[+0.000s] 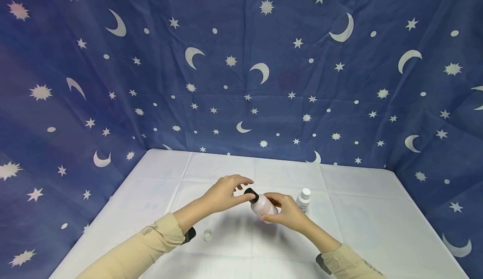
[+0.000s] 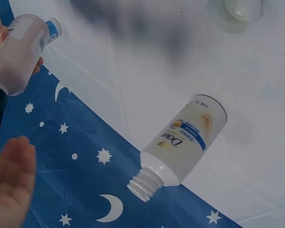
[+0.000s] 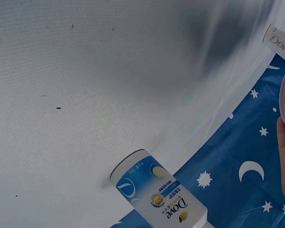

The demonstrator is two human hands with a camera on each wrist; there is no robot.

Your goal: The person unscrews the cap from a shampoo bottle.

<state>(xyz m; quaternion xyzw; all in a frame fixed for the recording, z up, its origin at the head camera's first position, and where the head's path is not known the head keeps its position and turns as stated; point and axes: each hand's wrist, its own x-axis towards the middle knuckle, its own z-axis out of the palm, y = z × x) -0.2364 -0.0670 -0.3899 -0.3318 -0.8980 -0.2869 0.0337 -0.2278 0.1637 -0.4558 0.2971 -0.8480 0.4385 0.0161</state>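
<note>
My right hand [image 1: 284, 214] grips a pale pink bottle [image 1: 264, 207], thumb on one side and fingers on the other. The bottle is tilted, its black cap [image 1: 251, 195] pointing up toward my left hand [image 1: 228, 193]. That hand is spread at the cap, thumb right by it and fingers apart above. In the left wrist view its straight fingers lie just beyond the cap's end. A capless white Dove bottle [image 2: 185, 142] with a bare threaded neck stands near, hidden in the head view. Beside my right hand stands a white-capped bottle [image 1: 303, 199], blue-labelled Dove in the right wrist view [image 3: 161, 190].
A small clear round piece [image 1: 208, 235] lies on the white tablecloth [image 1: 158, 186], near my left wrist. Blue curtains [image 1: 241, 82] with moons and stars enclose the table at the back and sides.
</note>
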